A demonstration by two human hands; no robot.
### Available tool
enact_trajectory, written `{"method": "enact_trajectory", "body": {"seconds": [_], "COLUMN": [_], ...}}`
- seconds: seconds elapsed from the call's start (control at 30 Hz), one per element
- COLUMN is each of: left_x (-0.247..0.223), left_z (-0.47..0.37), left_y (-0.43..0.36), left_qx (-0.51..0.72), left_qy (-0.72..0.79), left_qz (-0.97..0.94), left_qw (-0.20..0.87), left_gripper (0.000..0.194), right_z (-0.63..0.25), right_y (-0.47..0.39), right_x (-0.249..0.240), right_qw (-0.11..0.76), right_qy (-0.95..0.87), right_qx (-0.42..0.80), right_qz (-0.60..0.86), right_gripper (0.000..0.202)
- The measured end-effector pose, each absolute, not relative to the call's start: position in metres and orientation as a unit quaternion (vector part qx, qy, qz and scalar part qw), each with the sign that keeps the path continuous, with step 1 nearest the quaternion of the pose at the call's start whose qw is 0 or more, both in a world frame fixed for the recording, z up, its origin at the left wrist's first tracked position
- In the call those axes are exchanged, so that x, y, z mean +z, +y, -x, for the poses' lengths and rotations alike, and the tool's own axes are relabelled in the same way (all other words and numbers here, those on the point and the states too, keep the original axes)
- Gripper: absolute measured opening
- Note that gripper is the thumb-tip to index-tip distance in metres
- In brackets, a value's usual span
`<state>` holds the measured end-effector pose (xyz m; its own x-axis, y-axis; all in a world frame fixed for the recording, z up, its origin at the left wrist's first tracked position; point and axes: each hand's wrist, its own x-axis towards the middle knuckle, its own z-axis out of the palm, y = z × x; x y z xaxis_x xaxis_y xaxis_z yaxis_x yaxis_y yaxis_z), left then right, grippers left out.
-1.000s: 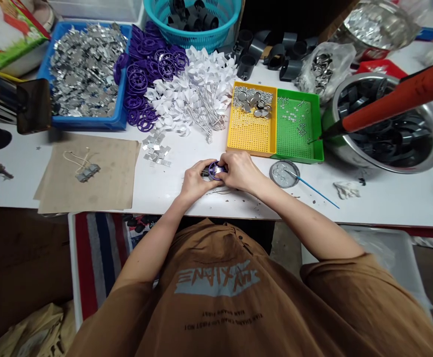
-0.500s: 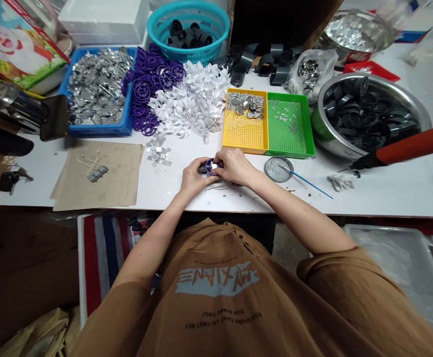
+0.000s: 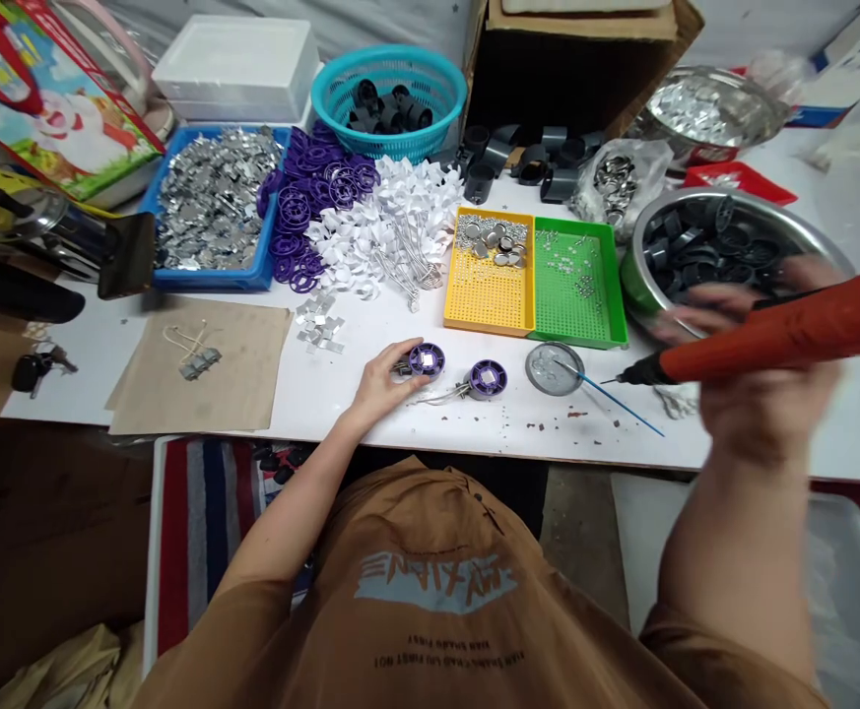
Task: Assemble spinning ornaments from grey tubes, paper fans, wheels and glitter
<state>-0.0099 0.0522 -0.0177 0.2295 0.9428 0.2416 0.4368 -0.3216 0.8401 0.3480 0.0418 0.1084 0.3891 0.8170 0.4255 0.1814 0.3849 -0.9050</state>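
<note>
My left hand (image 3: 389, 382) grips a dark round part topped with a purple spoked disc (image 3: 427, 360), a shiny square piece at its centre. A second purple-topped round part (image 3: 488, 378) lies to its right, with pale wires trailing left. At the right, my right hand (image 3: 759, 394) is wrapped around a red electric screwdriver (image 3: 784, 330), its thin bit pointing left. The fingers there are blurred and partly behind the tool. Between the hands sits a shallow round dish (image 3: 554, 369) with a blue stick (image 3: 622, 402) resting across its rim.
Behind are a yellow tray (image 3: 489, 310) and a green tray (image 3: 579, 320) with small metal parts. A steel bowl (image 3: 640, 276) of dark rings stands right. Purple discs (image 3: 295, 207), white pieces (image 3: 370, 231) and a blue bin (image 3: 212, 279) fill the back left. Cardboard (image 3: 244, 394) lies left.
My right hand has left the purple-topped part and moved right onto the screwdriver, whose tip has shifted left. A second purple-topped part is now uncovered. The view has tilted slightly up.
</note>
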Motion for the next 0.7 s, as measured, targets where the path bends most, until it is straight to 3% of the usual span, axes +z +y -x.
{"method": "enact_trajectory", "body": {"seconds": [0.1,0.3,0.7], "left_x": [-0.018,-0.018,-0.02], "left_z": [0.012,0.022,0.029], "left_y": [0.051,0.058,0.07], "left_qx": [0.392,0.392,0.388], "left_qy": [0.484,0.45,0.413], "left_qz": [-0.701,-0.701,-0.724], "left_qw": [0.346,0.389,0.394], "left_gripper": [0.05,0.044,0.035], "right_z": [-0.319,-0.268,-0.236], "right_y": [0.06,0.097,0.112], "right_x": [0.09,0.092,0.089], "right_qw": [0.616,0.648,0.639], "right_qy": [-0.6,-0.631,-0.587], "right_qx": [0.292,0.292,0.256], "right_qz": [0.418,0.311,0.427], "right_gripper": [0.065,0.051,0.044]}}
